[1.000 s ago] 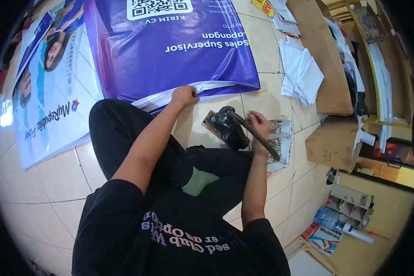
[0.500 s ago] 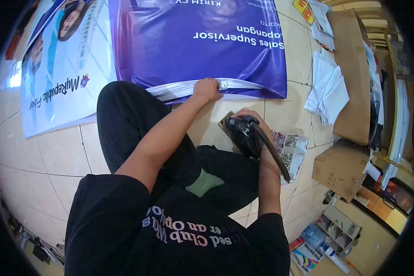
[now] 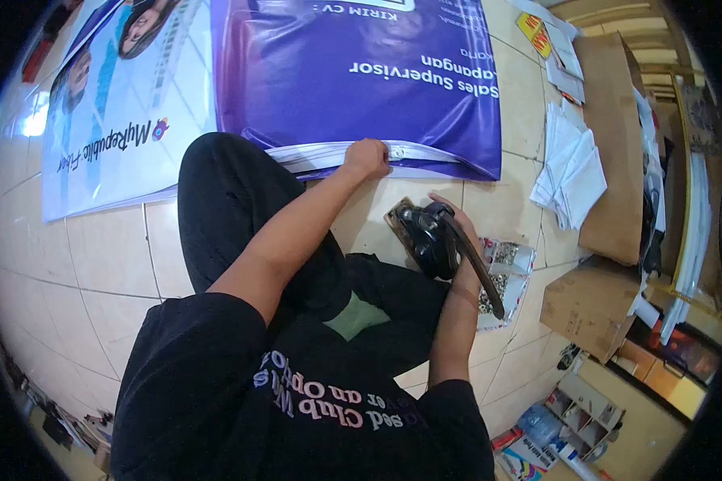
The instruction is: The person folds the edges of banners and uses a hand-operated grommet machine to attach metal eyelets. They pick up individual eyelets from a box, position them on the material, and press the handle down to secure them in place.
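A purple vinyl banner (image 3: 361,72) lies on the tiled floor in front of me. My left hand (image 3: 367,157) pinches its folded white bottom edge, right beside a metal eyelet (image 3: 394,149). My right hand (image 3: 457,240) rests behind a black eyelet press (image 3: 425,236) that stands on the floor close to my knee, its long lever (image 3: 477,260) pointing back toward me. Whether the fingers grip the press is partly hidden by the tool. A small open bag of metal eyelets (image 3: 501,272) lies just right of the press.
A second white and blue banner (image 3: 104,120) lies at the left. Stacked white papers (image 3: 573,172) and cardboard boxes (image 3: 590,301) crowd the right side. A small shelf unit and a water bottle (image 3: 537,421) sit at the lower right. My black-trousered legs are folded beneath me.
My right hand left the eyelet bag and came to the press. The press lever swung down toward me. My left hand kept its hold on the banner edge.
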Demonstrator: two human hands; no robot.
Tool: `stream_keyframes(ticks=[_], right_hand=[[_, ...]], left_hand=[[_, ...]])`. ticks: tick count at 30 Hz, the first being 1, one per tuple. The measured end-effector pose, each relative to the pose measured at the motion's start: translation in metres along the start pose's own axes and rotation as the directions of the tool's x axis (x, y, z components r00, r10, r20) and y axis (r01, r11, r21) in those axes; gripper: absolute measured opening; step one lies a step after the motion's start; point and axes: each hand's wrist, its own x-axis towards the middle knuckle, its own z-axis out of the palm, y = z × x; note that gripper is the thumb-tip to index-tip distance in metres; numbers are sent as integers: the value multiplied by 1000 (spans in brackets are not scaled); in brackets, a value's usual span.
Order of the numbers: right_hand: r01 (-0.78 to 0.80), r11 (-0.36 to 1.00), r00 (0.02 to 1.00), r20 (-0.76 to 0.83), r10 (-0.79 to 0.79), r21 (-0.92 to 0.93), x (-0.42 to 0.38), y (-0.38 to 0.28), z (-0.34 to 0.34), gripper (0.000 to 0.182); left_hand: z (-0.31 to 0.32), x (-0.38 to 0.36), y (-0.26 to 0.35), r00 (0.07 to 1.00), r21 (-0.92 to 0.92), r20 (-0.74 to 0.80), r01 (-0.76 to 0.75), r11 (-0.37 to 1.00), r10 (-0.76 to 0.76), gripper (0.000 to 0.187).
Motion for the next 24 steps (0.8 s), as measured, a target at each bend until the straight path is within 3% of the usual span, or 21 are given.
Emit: stream_keyframes(ticks=[2, 3, 5, 6, 7, 8, 9, 13, 15, 16, 18, 19, 22, 24], right_hand=[[287, 917, 942, 92, -323, 277, -21, 21, -19, 70], [285, 918, 941, 102, -323, 277, -29, 22, -23, 70], [371, 903, 919, 221, -325, -215, -55, 16, -23, 85], [333, 854, 943, 137, -304, -401, -67, 0, 2, 77], [310, 866, 951, 116, -288, -392, -67, -5, 24, 77], [105, 854, 968, -143, -205, -509, -65, -7, 45, 68], [-124, 814, 905, -401, -141, -567, -63, -4, 56, 61], [-122, 843, 812, -541, -219, -524, -53, 27, 54, 46], [-258, 774, 696, -667, -265, -578, -41, 38, 53, 43], [-260, 774, 695, -668, -265, -577, -41, 36, 56, 43], [-25, 857, 680, -637, -362, -514, -40, 27, 63, 40], [-26, 855, 682, -635, -363, -518, -35, 28, 61, 40], [52, 789, 532, -651, -541, -612, -15, 35, 59, 28], [69, 773, 503, -647, -573, -631, -11, 28, 66, 28]], left_hand=[[-1, -1, 0, 1000, -18, -11, 4, 1000, -4, 24], [-7, -5, 6, 1000, -16, 6, 19, 1000, -19, 22], [-5, -4, 10, 999, 21, -33, 6, 1000, -5, 21], [2, -5, 12, 998, 56, -65, -15, 998, 18, 20], [8, -8, 14, 999, 52, -36, -22, 998, 24, 20], [13, -10, 16, 983, 71, -126, -125, 990, 133, 20], [18, -10, 18, 945, 94, -218, -230, 969, 245, 20], [21, -17, 13, 873, 139, -265, -386, 912, 410, 20], [22, -22, 4, 815, 222, -289, -453, 863, 502, 18], [25, -26, 1, 757, 297, -299, -505, 811, 581, 15], [28, -31, -2, 747, 316, -309, -504, 804, 589, 14], [28, -32, -3, 735, 338, -320, -501, 796, 599, 13], [17, -34, -1, 709, 297, -339, -542, 786, 618, 15], [5, -41, 7, 726, 281, -332, -533, 798, 602, 14]])
